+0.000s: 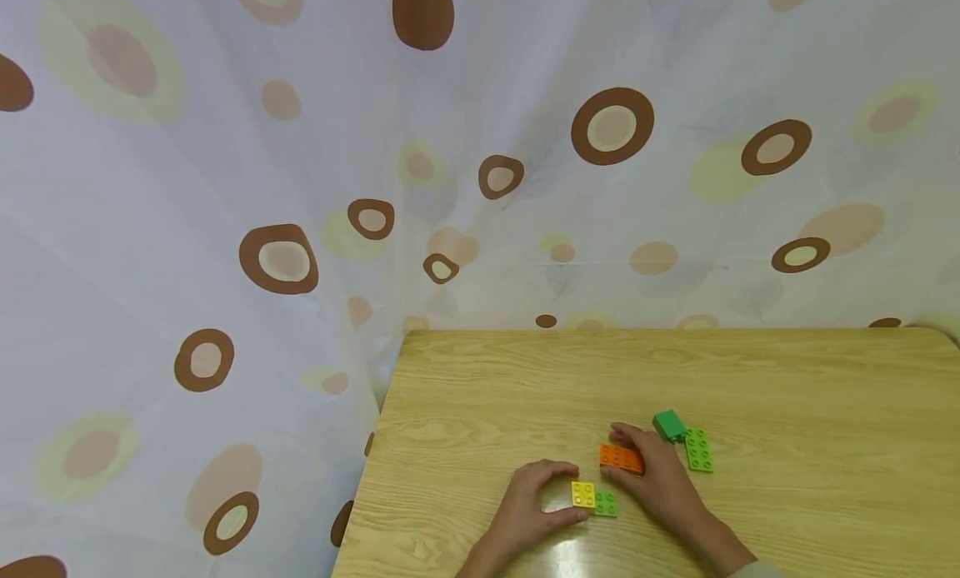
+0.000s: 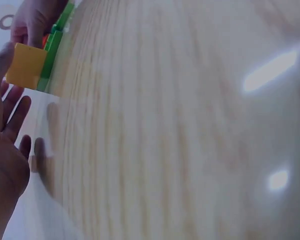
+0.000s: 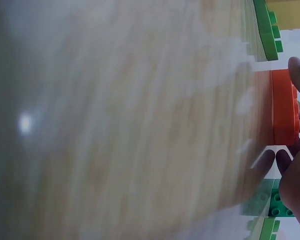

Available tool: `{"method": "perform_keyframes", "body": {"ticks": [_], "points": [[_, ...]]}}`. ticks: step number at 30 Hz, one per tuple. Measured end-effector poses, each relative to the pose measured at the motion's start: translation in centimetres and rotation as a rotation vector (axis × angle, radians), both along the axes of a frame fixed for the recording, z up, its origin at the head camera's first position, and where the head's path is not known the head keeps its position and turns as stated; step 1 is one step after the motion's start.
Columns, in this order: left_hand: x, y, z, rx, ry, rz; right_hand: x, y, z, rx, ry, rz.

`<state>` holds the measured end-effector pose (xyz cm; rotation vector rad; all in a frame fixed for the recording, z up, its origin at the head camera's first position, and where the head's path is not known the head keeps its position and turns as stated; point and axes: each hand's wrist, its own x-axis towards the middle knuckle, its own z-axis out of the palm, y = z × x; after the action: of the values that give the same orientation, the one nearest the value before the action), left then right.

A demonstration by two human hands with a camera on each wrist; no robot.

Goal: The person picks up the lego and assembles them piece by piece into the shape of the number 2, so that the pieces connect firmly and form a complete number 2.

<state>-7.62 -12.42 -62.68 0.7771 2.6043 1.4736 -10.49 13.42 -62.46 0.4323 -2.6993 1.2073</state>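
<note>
A yellow brick sits on one end of a light green plate brick, whose other studs show. My left hand curves around the yellow brick, the thumb along its near side and a gap at the far side. In the left wrist view the yellow brick stands close by the thumb, the other fingers spread below. My right hand pinches an orange brick between thumb and fingers, just beyond the green plate brick. The right wrist view shows the orange brick gripped at its ends.
Right of my right hand a dark green brick lies tilted, touching or close to another light green plate brick. The wooden table ends at a spotted curtain behind and on the left.
</note>
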Motion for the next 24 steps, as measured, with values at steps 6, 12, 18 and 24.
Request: {"method": "perform_keyframes", "body": {"ticks": [6,12,18,24], "points": [[0.1,0.5,0.8,0.112,-0.070,-0.035,-0.2,0.1,-0.1,0.031,0.037,-0.008],[0.1,0.6,0.7,0.094,-0.099,-0.022,0.4,0.4,0.6,0.021,0.009,-0.016],[-0.2,0.7,0.4,0.101,-0.117,0.005,0.7,0.8,2.8,-0.016,0.070,0.018],[-0.9,1.1,0.4,0.099,-0.104,0.019,1.1,0.8,4.9,-0.026,0.206,0.082]]}}
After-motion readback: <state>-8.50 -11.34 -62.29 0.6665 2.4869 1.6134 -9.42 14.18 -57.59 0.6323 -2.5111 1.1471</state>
